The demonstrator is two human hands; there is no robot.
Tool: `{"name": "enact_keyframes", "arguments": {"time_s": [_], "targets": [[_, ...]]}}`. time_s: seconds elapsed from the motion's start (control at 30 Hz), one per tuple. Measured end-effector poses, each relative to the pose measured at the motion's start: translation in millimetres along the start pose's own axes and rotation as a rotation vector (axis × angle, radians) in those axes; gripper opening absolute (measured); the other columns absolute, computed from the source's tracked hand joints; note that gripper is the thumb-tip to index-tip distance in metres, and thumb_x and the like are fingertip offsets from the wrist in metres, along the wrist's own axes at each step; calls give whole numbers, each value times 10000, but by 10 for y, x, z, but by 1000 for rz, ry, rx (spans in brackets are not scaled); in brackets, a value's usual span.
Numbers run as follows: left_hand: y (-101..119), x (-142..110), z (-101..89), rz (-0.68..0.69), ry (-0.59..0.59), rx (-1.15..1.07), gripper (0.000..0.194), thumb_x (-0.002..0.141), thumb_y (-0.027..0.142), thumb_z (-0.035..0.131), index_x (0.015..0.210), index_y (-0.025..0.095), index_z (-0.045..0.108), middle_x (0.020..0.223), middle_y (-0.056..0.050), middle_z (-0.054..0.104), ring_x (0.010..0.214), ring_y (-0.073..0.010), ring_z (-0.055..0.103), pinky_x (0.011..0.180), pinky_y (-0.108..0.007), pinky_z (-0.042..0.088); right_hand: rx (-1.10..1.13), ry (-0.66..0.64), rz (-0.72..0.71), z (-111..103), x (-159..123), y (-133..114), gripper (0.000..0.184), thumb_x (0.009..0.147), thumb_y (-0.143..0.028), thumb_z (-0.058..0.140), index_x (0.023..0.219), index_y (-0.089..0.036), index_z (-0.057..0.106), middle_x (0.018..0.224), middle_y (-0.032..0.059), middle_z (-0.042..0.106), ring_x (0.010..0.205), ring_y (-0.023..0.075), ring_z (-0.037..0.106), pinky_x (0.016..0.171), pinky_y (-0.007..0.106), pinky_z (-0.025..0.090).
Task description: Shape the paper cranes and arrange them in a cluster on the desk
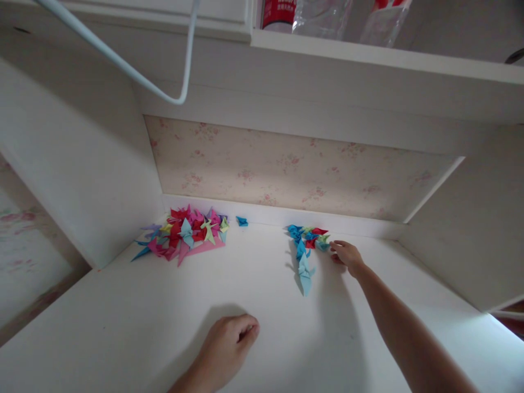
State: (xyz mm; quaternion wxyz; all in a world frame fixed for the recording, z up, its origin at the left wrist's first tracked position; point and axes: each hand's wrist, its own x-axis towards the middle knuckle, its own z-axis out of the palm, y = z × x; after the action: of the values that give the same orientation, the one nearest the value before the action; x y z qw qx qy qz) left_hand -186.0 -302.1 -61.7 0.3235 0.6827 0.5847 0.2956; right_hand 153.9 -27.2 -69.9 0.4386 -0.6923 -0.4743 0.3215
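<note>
My right hand (pixel 346 256) reaches to the far right of the white desk, its fingertips at the edge of a light teal paper crane (pixel 322 246) and its fingers slightly apart. That crane belongs to a small cluster of origami cranes, with a red crane (pixel 311 243), a deep blue crane (pixel 294 233) and a pale green one beside it. From the cluster a line runs toward me, ending in a light blue crane (pixel 305 274). Near the front, my left hand (pixel 227 349) rests curled in a loose fist, with nothing visible in it.
A heap of many-coloured paper cranes (pixel 186 232) lies at the back left. One blue crane (pixel 242 221) sits alone by the back wall. Overhead are a shelf (pixel 368 60) with plastic bottles (pixel 321 16) and a pale bent rod (pixel 143 82). Side panels (pixel 470 218) enclose the desk.
</note>
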Motion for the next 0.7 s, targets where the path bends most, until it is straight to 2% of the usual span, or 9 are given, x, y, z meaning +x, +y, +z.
{"name": "enact_keyframes", "arguments": {"time_s": [0.17, 0.33, 0.47, 0.6, 0.7], "targets": [[1, -7, -11, 9, 18, -3, 295, 886, 306, 424, 685, 186, 604, 575, 38, 495, 559, -95, 435, 534, -213, 267, 73, -47, 49, -109, -236, -90, 404, 717, -347, 653, 1048, -119, 608, 794, 89, 670, 494, 131, 581, 494, 283, 525], [-13, -14, -14, 24, 47, 16, 288, 874, 304, 435, 720, 189, 649, 585, 29, 542, 559, -99, 454, 525, -209, 274, 205, -28, 44, -122, -657, -53, 355, 720, -356, 633, 1012, -155, 609, 802, 47, 639, 495, 98, 545, 474, 236, 475], [-35, -21, -14, 34, 58, 31, 287, 864, 315, 444, 753, 190, 677, 604, 19, 586, 566, -105, 476, 529, -207, 292, 365, 22, 22, 4, -1145, 24, 356, 690, -402, 656, 957, -168, 628, 730, -6, 593, 432, 62, 457, 420, 206, 387], [-54, -26, -17, 43, 57, 4, 307, 864, 335, 433, 798, 182, 691, 640, 7, 625, 587, -114, 515, 547, -207, 321, 444, -114, 1, 182, -1750, -2, 357, 692, -447, 664, 923, -177, 635, 681, -39, 556, 427, 56, 426, 396, 194, 308], [-56, -34, -19, 35, 49, -21, 309, 858, 340, 436, 814, 175, 693, 660, 2, 641, 597, -120, 531, 551, -208, 333, 493, -223, 22, 335, -2214, -97, 332, 687, -447, 679, 875, -178, 633, 644, -51, 535, 436, 61, 415, 407, 198, 292]]}}
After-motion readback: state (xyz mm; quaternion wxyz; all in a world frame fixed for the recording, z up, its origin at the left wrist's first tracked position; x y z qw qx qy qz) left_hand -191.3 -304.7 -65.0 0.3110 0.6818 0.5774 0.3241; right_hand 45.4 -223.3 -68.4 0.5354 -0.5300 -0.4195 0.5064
